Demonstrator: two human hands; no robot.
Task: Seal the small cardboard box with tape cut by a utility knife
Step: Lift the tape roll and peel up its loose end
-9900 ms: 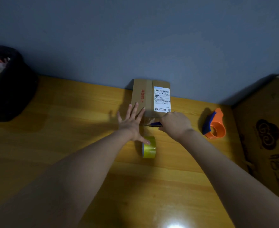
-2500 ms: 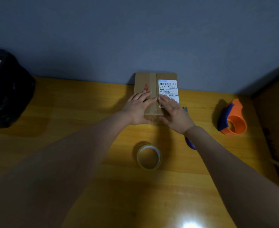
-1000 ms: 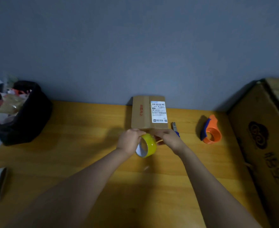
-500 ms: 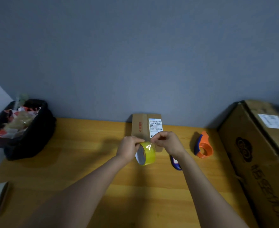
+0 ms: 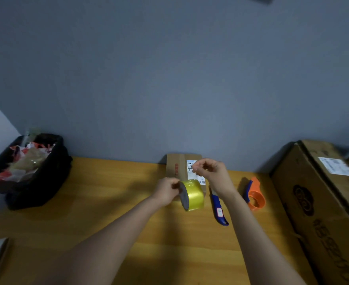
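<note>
1. A person's left hand [image 5: 168, 191] grips a yellow tape roll [image 5: 192, 194] by its side, fingers closed around it, holding it just above the worktop [image 5: 111, 202] in front of the small cardboard box [image 5: 176, 168].

2. The right hand [image 5: 208, 171] is raised above the roll with thumb and fingertips pinched together on the free end of a clear strip of tape [image 5: 194, 173], stretched taut between roll and hand across the box's white shipping label [image 5: 191, 164].

3. The box sits at the far edge of the worktop against the grey wall, flaps down; an older band of tape appears to run along its top.

4. A blue-handled utility knife [image 5: 218, 208] lies on the worktop just right of the roll, under the right forearm, untouched. An orange tape dispenser [image 5: 255, 195] rests further right, beside a large carton [image 5: 321, 202]; a black bin [image 5: 31, 171] of scraps stands at far left.

5. The step in hand looks to be drawing out a length of tape. Next, the strip would need laying over the box seam and pressing down, then one hand freed to reach for the knife and cut the tape at the roll.
</note>
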